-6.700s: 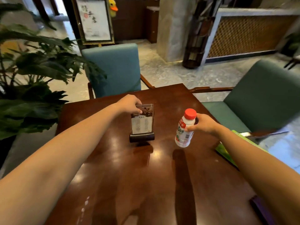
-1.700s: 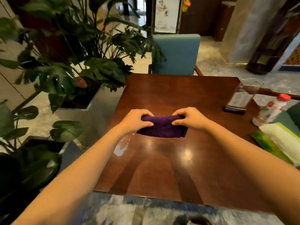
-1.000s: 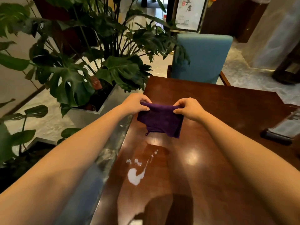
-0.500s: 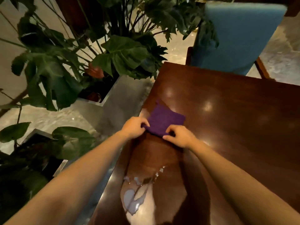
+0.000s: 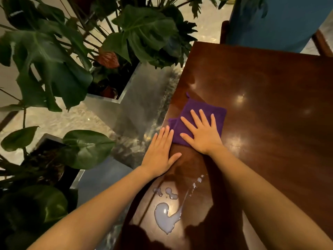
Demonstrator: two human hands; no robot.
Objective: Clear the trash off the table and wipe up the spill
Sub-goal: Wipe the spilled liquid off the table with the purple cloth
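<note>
A purple cloth (image 5: pixel 195 107) lies flat on the dark wooden table (image 5: pixel 266 87), close to its left edge. My right hand (image 5: pixel 201 135) presses down on the cloth, palm flat and fingers spread. My left hand (image 5: pixel 160 154) rests flat on the table edge beside it, its fingertips touching the cloth's left corner. A whitish spill (image 5: pixel 166 220) with small droplets above it lies on the table nearer to me, between my forearms and apart from the cloth.
Large-leaved plants (image 5: pixel 54 65) in a metal planter (image 5: pixel 144 98) stand right against the table's left edge. A blue chair (image 5: pixel 270 20) stands at the far side. The bottle and menu stand are out of view.
Both hands have let go of the pinched cloth corners and flattened out. The cloth now lies spread on the table under my right palm, and the view has moved closer.
</note>
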